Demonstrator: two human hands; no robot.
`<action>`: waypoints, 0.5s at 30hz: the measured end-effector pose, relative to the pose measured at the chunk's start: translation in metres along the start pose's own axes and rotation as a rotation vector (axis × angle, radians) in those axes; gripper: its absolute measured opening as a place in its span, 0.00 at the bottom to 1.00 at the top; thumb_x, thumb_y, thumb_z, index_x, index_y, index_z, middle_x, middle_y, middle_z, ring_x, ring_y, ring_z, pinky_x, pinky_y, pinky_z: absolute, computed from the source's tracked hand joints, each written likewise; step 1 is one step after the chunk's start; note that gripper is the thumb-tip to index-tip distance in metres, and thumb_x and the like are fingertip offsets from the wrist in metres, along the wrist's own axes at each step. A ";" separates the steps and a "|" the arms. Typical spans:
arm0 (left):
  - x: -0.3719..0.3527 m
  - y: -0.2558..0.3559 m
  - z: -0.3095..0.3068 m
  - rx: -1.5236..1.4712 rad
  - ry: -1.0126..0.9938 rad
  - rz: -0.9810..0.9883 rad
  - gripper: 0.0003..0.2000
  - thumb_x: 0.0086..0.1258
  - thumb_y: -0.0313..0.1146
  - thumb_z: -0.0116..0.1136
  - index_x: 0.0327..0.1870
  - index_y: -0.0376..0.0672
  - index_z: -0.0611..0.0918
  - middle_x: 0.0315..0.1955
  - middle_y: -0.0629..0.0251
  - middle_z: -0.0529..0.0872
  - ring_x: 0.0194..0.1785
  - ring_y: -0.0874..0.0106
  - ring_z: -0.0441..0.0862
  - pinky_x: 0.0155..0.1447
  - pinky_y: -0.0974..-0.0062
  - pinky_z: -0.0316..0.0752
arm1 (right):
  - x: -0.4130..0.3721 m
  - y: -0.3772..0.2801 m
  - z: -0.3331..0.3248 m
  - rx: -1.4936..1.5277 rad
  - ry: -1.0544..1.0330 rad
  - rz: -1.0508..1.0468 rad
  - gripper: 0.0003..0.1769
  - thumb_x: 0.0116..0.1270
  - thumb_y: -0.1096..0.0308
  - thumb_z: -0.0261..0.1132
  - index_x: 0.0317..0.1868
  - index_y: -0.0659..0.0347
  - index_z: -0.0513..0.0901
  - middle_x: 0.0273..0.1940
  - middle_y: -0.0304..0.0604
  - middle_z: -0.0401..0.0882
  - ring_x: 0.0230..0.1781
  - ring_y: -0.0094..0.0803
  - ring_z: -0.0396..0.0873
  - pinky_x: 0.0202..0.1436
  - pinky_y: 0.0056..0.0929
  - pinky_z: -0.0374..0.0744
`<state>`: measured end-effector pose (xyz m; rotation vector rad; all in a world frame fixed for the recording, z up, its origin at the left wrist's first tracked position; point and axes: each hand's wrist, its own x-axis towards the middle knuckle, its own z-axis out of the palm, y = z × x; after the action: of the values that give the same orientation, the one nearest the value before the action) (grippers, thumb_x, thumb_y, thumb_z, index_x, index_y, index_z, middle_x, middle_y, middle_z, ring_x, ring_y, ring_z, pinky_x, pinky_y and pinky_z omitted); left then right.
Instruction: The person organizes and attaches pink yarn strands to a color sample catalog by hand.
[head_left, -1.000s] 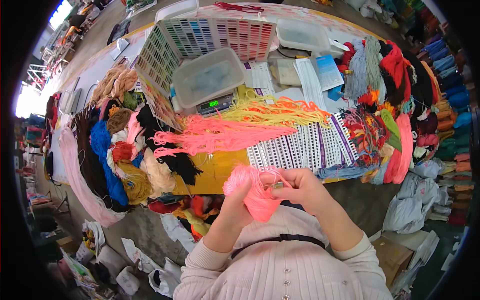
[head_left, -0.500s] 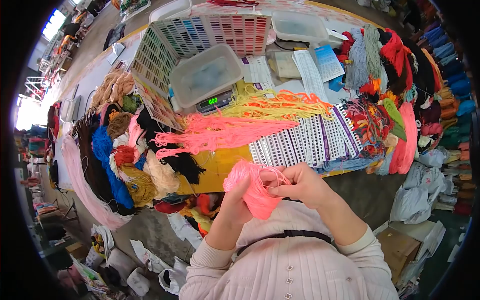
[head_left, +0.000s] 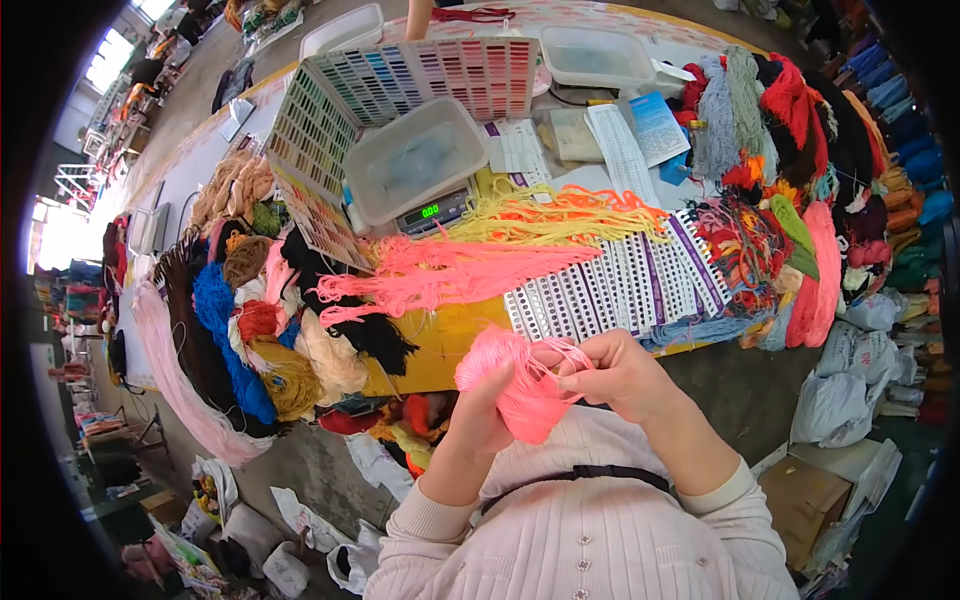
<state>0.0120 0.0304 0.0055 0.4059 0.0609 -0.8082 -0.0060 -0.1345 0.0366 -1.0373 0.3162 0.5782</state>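
Note:
A bundle of bright pink thread (head_left: 522,395) is held in front of my body, just off the table's near edge. My left hand (head_left: 488,408) is wrapped round its left side, the thumb across the strands. On the right of the bundle, my right hand (head_left: 615,378) pinches several pink strands between thumb and fingers. More pink thread (head_left: 450,268) lies spread out on the table beyond my hands, alongside yellow and orange thread (head_left: 560,212). Close to it is a row of white punched cards (head_left: 610,290) with purple bands.
A clear plastic tub (head_left: 418,165) rests on a digital scale (head_left: 432,212) reading 0.00. Behind it stands a folding colour chart (head_left: 430,75). Coloured skeins (head_left: 215,290) are heaped at left, more skeins (head_left: 745,110) at right. Another person's arm (head_left: 418,18) shows at the far edge.
My hands and the pink bundle sit slightly further right in view, as does the whole scene. The right fingers still hold strands. Another person's arm has appeared at the far side.

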 end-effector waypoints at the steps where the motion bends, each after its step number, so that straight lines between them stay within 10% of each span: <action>1: -0.001 -0.001 0.000 0.024 0.006 0.012 0.18 0.63 0.36 0.46 0.49 0.31 0.68 0.48 0.55 0.71 0.50 0.68 0.70 0.54 0.69 0.65 | -0.001 0.000 -0.001 0.033 -0.017 0.000 0.02 0.50 0.75 0.61 0.24 0.64 0.79 0.16 0.27 0.67 0.13 0.10 0.54 0.15 0.14 0.50; 15: 0.002 -0.014 -0.004 0.077 0.195 -0.057 0.15 0.62 0.31 0.48 0.47 0.30 0.70 0.41 0.58 0.75 0.45 0.72 0.73 0.50 0.74 0.67 | 0.002 0.012 -0.002 -0.405 0.068 -0.115 0.03 0.50 0.78 0.61 0.22 0.67 0.79 0.22 0.32 0.73 0.21 0.12 0.64 0.22 0.15 0.62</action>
<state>0.0035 0.0219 -0.0035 0.5571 0.2244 -0.8269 -0.0114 -0.1308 0.0257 -1.4579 0.2005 0.5135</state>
